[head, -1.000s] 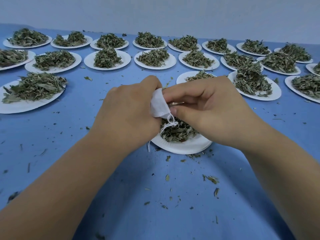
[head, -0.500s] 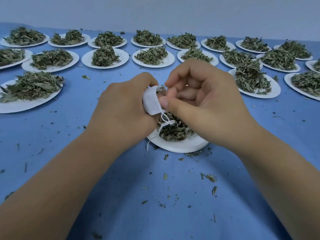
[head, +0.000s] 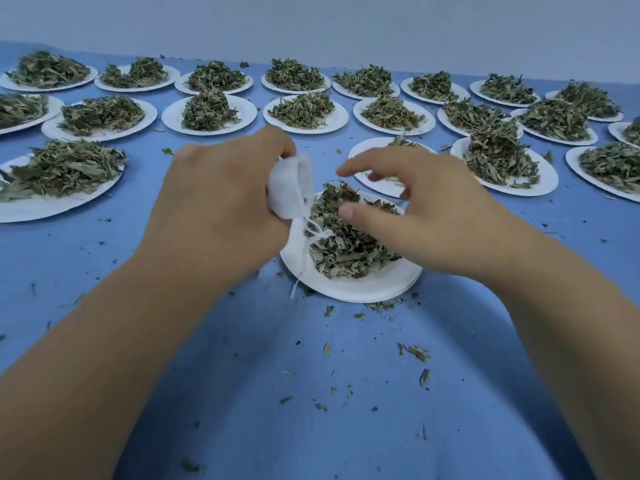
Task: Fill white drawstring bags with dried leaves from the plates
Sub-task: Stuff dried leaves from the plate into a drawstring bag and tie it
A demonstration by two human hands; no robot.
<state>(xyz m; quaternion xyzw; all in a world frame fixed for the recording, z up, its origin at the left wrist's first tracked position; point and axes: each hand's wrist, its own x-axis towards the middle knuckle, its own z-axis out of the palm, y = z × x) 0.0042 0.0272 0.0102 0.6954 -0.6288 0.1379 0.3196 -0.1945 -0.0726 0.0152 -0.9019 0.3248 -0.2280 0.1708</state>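
Blue tabletop point(head: 311, 410) surrounds plate point(head: 363, 289); left hand point(head: 214, 216) grips bag point(head: 287, 188).

Before you a blue table point(head: 277, 427), a plain pale wall point(head: 311, 19) directly behind the table's far edge, soft even light across its top.

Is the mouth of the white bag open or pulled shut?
Open: the left hand holds the bag with its mouth gaping, and the drawstring hangs loose.
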